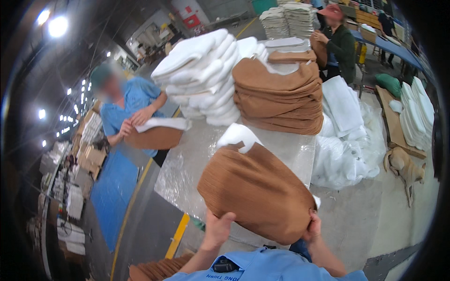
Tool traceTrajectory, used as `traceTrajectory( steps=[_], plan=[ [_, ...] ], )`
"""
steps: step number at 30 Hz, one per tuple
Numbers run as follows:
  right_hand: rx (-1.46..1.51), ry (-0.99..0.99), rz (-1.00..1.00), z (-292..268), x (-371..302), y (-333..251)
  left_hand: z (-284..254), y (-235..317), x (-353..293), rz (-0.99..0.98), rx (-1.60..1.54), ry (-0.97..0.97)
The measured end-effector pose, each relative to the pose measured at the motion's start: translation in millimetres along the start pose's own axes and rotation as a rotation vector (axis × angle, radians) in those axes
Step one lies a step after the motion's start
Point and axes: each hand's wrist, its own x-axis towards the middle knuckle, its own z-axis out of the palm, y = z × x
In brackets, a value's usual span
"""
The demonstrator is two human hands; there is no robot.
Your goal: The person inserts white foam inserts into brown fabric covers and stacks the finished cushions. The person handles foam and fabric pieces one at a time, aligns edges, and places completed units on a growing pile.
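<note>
A brown ribbed fabric cover (255, 192) hangs before me over the near part of the table, partly drawn over a white foam pad (238, 136) that sticks out at its far end. My left hand (218, 230) grips the cover's near left edge, thumb out on top and fingers hidden behind it. At the near right corner, my right hand (313, 226) is closed on the cover's edge, where a bit of white shows beside it. Beyond lie a stack of brown covers (279, 100) and a tall pile of white pads (201, 70).
The table (183, 168) is wrapped in clear plastic. At left a person in blue (129, 105) holds another brown cover with a white pad. A second person (340, 51) stands at the far right. Plastic-wrapped white bundles (347, 150) and a dog (404, 166) are on the right-hand floor.
</note>
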Motion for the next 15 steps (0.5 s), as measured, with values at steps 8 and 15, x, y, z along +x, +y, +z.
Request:
traceTrajectory(
  steps=[8,15],
  plan=[
    [-0.696,-0.104,0.348,-13,-20,20,11,58,64,0.034,0.253,-0.058],
    [-0.846,-0.216,-0.113,44,-3,10,44,81,70,-0.101,0.822,-0.492]
  ],
)
